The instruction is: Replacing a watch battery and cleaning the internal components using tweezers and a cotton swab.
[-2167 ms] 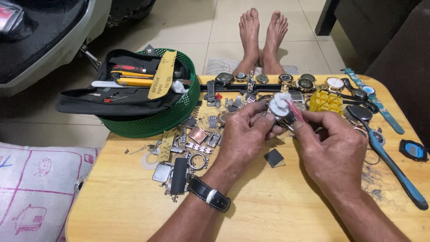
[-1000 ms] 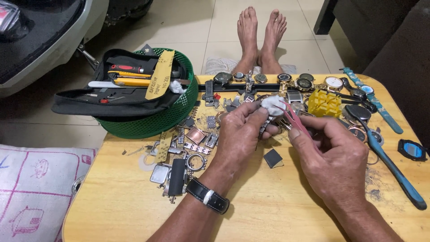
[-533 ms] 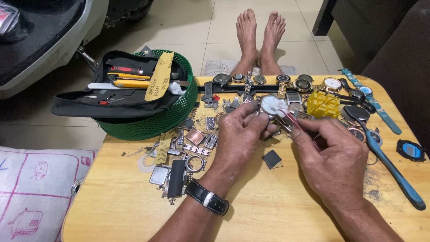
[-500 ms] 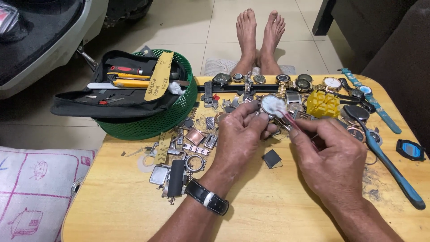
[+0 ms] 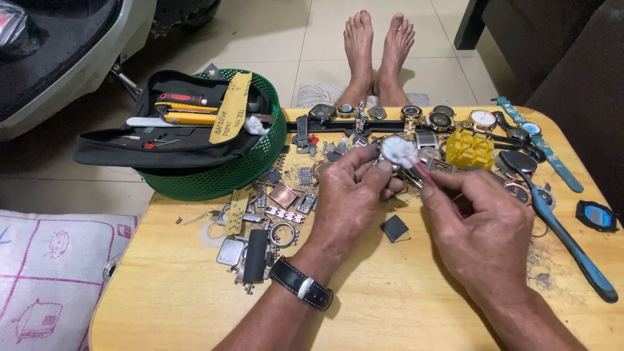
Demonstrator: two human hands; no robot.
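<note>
Two hands work one small watch case (image 5: 398, 151).
Left hand (image 5: 348, 195) pinches its rim; right hand (image 5: 484, 227) fingers pinch a pink-handled tool (image 5: 426, 174). Likely light, slippery, fragile-faced: grip edges.

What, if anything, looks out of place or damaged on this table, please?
Loose watch parts lie scattered beside the green basket, and the tabletop near the blue-handled tool is scuffed and stained.
</note>
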